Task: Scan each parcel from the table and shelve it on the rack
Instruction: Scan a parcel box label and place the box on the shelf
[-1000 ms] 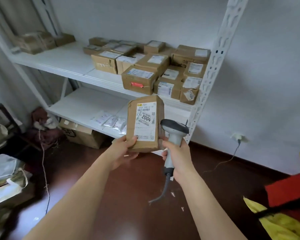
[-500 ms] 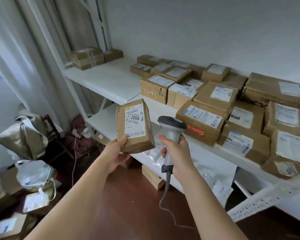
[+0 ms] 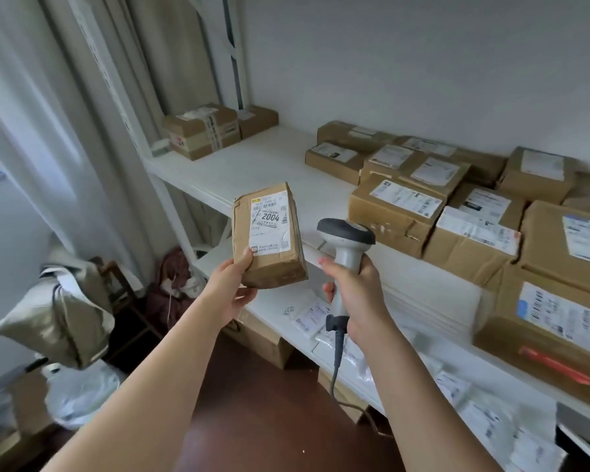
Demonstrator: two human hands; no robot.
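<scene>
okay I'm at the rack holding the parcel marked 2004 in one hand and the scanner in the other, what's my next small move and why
Probably carry the parcel forward and set it on the bare stretch of the upper shelf, left of the box cluster. Your left hand holds it just in front of that gap, while the right hand grips the scanner pointed away from the label.

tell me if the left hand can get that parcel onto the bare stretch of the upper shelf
Probably yes: the left hand holds the parcel just in front of the bare stretch of the upper shelf, with nothing between them.
</scene>
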